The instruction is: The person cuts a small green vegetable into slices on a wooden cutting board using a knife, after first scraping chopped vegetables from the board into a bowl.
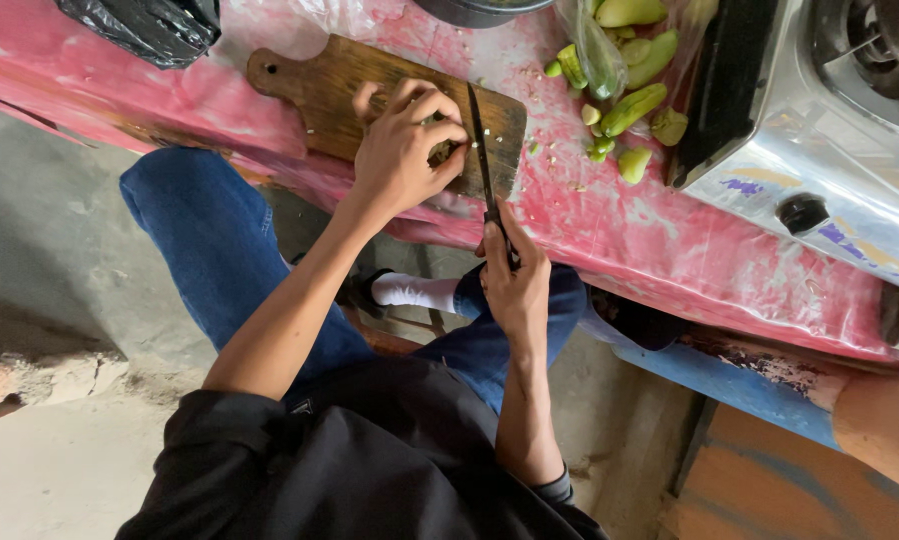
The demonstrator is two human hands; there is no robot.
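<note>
Left hand [402,150] curled over a small green piece [440,152] on the wooden cutting board [315,85], fingertips bunched and pressing it down. Right hand [515,285] at 5 o'clock from the board, fingers wrapped tight around the handle of a knife [482,150]; blade edge-on, just beside the left fingertips at their 3 o'clock. Pile of green fruits [630,105] at 2 o'clock from the board, partly inside a clear plastic bag [595,50]. Steel gas stove [820,140] farther at 3 o'clock. Black bag [145,25] at 10 o'clock. Dark pot rim [475,12] at 12 o'clock. Pink plastic-covered table [620,225] beneath everything.
</note>
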